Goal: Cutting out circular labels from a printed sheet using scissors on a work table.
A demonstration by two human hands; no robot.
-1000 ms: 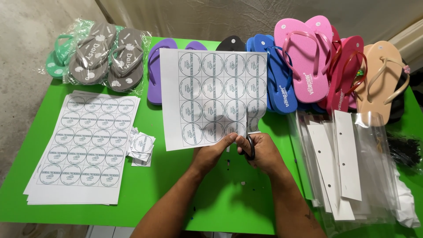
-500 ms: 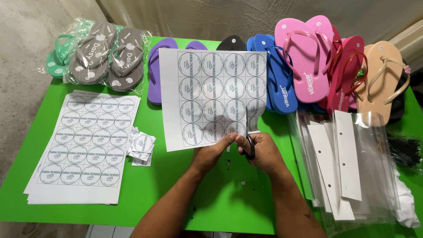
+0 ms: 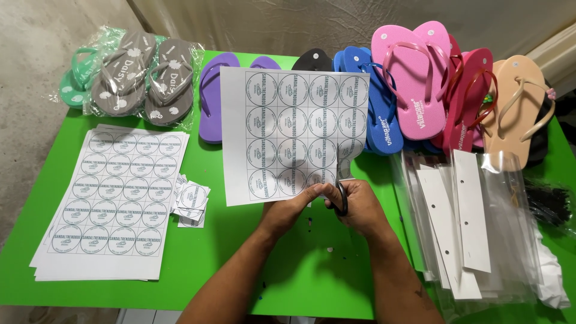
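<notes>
A white sheet printed with rows of round labels (image 3: 282,129) is held up over the green table (image 3: 240,264). My left hand (image 3: 291,207) pinches its bottom edge. My right hand (image 3: 359,205) grips black-handled scissors (image 3: 342,193), whose blades reach up into the lower right part of the sheet. A strip at the sheet's right edge is partly cut and curls away.
A stack of uncut label sheets (image 3: 111,201) lies at left, with a small pile of cut labels (image 3: 191,201) beside it. Bagged grey sandals (image 3: 141,75) sit at the back left. Purple, blue, pink and beige sandals (image 3: 414,84) line the back. Clear bags with white card headers (image 3: 474,228) lie at right.
</notes>
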